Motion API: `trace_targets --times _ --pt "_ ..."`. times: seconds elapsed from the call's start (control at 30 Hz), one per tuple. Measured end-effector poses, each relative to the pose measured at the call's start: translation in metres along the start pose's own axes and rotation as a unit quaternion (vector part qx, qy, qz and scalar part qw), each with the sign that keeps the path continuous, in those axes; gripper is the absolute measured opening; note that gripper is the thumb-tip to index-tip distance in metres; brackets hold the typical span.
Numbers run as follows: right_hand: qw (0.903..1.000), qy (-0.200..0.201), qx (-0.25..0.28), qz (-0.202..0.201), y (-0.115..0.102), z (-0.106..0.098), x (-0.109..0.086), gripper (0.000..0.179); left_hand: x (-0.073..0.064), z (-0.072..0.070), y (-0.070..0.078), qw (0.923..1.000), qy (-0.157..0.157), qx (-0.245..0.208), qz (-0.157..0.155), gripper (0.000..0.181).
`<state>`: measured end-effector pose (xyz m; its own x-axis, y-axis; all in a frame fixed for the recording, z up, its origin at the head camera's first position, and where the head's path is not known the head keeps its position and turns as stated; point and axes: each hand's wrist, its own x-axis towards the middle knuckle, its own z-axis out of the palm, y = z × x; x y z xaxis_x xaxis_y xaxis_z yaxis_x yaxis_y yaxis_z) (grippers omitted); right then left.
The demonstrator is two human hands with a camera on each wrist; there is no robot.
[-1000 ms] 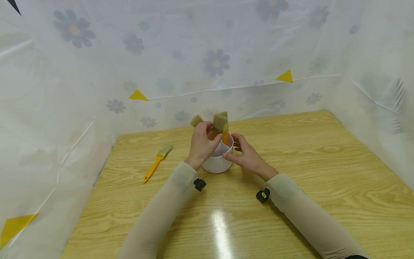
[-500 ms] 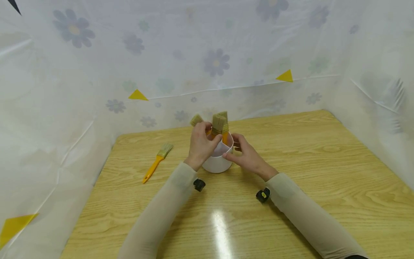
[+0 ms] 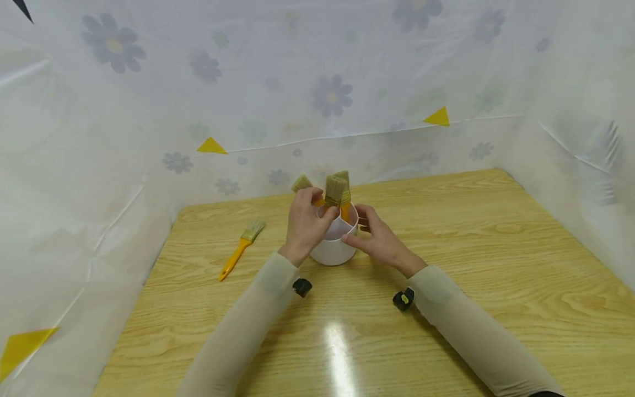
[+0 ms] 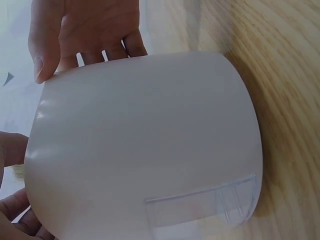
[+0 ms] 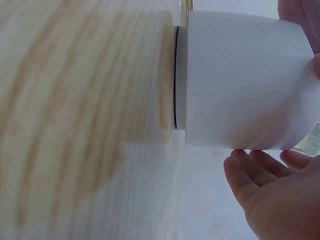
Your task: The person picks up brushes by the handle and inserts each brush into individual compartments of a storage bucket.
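A white divided holder (image 3: 333, 252) stands upright on the table, and several paintbrushes with orange handles are in it, bristles up. One paintbrush (image 3: 334, 190) stands near the middle; another, with its bristles (image 3: 301, 183) out to the left, leans over the far rim. My left hand (image 3: 305, 223) is at the holder's left rim, thumb and fingers apart with a gap between them. With thumb near the front rim and fairly straight fingers on the side, my right hand (image 3: 379, 240) touches the holder. In the right wrist view, the right fingertips (image 5: 245, 155) rest against its wall.
A loose paintbrush (image 3: 242, 249) lies on the wooden table (image 3: 471, 264), left of the holder. Translucent sheeting with flowers (image 3: 268, 99) hangs behind and at the sides. In the left wrist view, a clear pocket (image 4: 200, 205) is on the holder's wall.
The middle paintbrush tilted slightly left early on, then stayed still. My left hand has shifted a little left, away from it. The right hand and the holder have not moved.
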<state>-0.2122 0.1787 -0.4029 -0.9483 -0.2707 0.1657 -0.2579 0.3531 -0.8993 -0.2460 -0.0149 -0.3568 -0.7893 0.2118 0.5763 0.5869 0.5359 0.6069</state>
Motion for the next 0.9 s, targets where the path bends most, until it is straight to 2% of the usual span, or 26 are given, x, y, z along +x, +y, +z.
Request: trace_targets --times 0.33,0.57,0.8,0.9 --pt "1.0000 -0.007 0.005 -0.005 0.000 -0.001 0.000 0.082 -0.007 -0.007 -0.002 0.9996 0.015 -0.002 0.023 0.035" --pt "1.0000 -0.007 0.004 -0.005 -0.001 -0.001 0.001 0.083 -0.014 -0.016 -0.005 0.9993 0.033 0.001 0.021 0.034" --pt "0.9998 -0.020 0.006 0.004 -0.039 -0.004 -0.010 0.078 -0.022 -0.026 -0.008 0.9990 0.034 0.000 0.029 0.035" --pt "0.9998 -0.019 0.006 0.001 -0.039 -0.004 -0.010 0.078 -0.025 -0.030 -0.009 0.9987 0.034 0.000 0.038 0.032"
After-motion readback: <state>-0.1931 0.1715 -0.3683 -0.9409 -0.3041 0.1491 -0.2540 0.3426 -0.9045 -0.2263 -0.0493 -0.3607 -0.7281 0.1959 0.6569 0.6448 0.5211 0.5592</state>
